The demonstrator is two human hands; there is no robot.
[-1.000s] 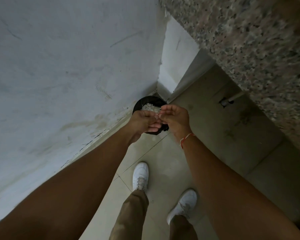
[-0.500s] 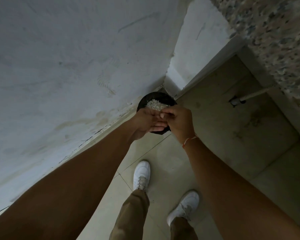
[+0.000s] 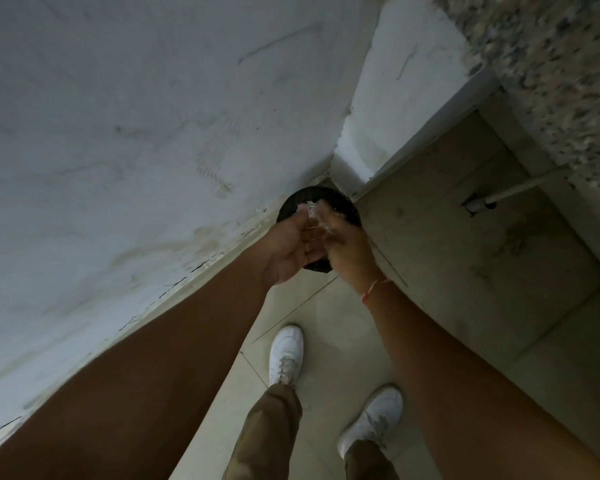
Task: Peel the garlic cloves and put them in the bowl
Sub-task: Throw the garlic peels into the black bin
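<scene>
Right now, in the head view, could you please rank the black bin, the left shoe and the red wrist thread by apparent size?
1. Black bin, though both hands hide much of it.
2. Left shoe; it looks close to the bin in size, and it lies nearer the camera, so this order is unsure.
3. Red wrist thread, clearly smallest.

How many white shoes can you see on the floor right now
2. One white shoe is on the tiled floor between the forearms, nearer the wall. The other white shoe is lower in the frame and to its right, under the right forearm.
</scene>
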